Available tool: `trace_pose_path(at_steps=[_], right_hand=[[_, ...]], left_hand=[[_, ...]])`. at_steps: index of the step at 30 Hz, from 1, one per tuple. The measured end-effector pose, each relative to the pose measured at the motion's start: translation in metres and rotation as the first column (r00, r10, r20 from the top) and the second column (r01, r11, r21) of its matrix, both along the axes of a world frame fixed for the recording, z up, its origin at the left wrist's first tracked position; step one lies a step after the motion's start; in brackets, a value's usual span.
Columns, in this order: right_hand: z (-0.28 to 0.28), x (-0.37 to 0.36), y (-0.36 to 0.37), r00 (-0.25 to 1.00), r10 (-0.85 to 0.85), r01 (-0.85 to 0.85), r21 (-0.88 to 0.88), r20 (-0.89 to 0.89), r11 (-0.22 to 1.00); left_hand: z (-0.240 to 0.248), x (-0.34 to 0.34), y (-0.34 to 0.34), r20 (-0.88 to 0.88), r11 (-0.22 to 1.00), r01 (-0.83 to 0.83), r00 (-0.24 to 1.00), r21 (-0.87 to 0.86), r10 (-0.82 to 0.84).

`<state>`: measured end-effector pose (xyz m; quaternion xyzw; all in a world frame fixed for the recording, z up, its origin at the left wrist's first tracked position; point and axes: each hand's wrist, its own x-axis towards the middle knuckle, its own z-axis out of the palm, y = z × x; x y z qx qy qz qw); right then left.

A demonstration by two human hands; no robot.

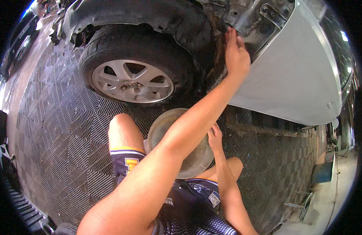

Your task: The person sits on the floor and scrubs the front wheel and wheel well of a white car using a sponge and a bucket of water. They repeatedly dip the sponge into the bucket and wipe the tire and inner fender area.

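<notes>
My left hand (237, 56) reaches up across the picture to the bare, dirty car body (243, 21) between the wheel arch and the door. Its fingers stretch out against the metal, slightly blurred, with nothing visible in them. Between my legs stands a round, translucent plastic basin (202, 158), its inside cloudy and brownish. My right hand (215, 138) grips the basin's right rim, fingers partly hidden behind my left forearm. That forearm also covers the basin's middle.
A tyre with a silver spoked wheel (132, 81) sits under a torn black arch liner (138, 11). The pale car door (290, 70) stands to the right. Ribbed dark floor tiles (63, 125) surround me. Another dark car (20, 45) is far left.
</notes>
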<state>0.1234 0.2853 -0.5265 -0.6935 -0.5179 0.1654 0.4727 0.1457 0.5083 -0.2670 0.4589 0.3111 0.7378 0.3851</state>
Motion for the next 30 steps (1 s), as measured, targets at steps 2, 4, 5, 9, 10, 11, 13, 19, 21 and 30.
trace_pose_path(at_steps=[2,4,5,9,10,11,13,19,21,30], right_hand=[[-0.008,0.003,-0.005,1.0,-0.009,0.009,-0.014,-0.008,1.0],[-0.004,0.004,0.006,0.999,0.001,-0.001,-0.018,-0.036,1.0],[-0.001,0.002,0.004,0.996,-0.009,0.006,-0.034,-0.09,0.999],[0.002,-0.005,0.005,0.991,0.003,-0.008,-0.04,-0.137,0.999],[0.001,-0.001,0.006,0.995,0.022,-0.025,-0.031,-0.098,0.999],[0.0,0.003,0.005,0.998,0.023,-0.026,-0.046,-0.055,0.999],[-0.001,0.0,0.005,1.0,0.016,-0.015,-0.068,0.013,0.998],[0.003,-0.003,-0.002,0.971,-0.112,0.126,0.055,-0.213,0.99],[0.007,-0.002,-0.011,0.919,-0.143,0.209,0.146,-0.367,0.967],[0.036,-0.036,-0.006,0.991,0.084,-0.113,-0.331,-0.102,0.937]], left_hand=[[-0.009,-0.012,0.012,0.08,0.924,0.356,0.934,-0.137,-0.348],[0.021,-0.034,0.023,0.229,0.745,0.591,0.807,-0.309,-0.545],[0.002,-0.005,0.027,0.032,0.927,0.35,0.937,-0.136,-0.349],[-0.005,-0.011,0.036,0.08,0.907,0.407,0.913,-0.106,-0.401],[0.0,-0.011,0.038,0.045,0.927,0.367,0.93,-0.08,-0.364],[0.004,-0.012,0.039,0.011,0.945,0.324,0.946,-0.051,-0.324],[-0.007,-0.019,0.031,-0.078,0.933,0.321,0.938,-0.165,-0.337],[-0.077,-0.082,-0.057,-0.232,0.813,0.427,0.81,-0.395,-0.538],[-0.141,-0.109,-0.072,0.012,0.591,0.627,0.691,-0.508,-0.723],[-0.241,-0.221,-0.099,-0.082,0.255,0.634,0.289,-0.73,-0.954]])
